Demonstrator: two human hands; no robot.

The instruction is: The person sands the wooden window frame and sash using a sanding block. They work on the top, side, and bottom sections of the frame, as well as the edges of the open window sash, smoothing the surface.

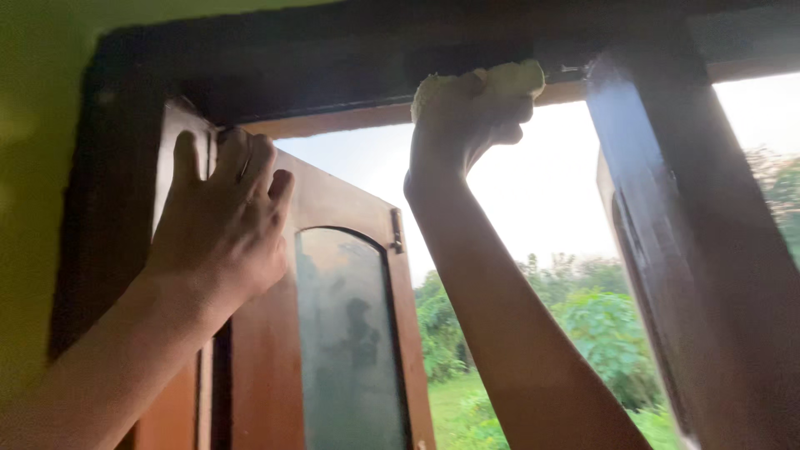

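Yellow cloth (500,82) mostly hidden inside right hand (467,121), fist closed on it, pressed to dark window frame (333,58). Left hand (221,225) fingers curled over brown shutter (333,208) edge.

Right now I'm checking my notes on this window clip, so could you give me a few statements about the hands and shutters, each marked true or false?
1. The right hand presses a pale yellow cloth against the top of the window frame. True.
2. The left hand holds a brush. False: it grips the top edge of the open left shutter with nothing else in it.
3. The left shutter has an arched glass pane. True.
4. The wall beside the frame is blue. False: it is yellow-green.
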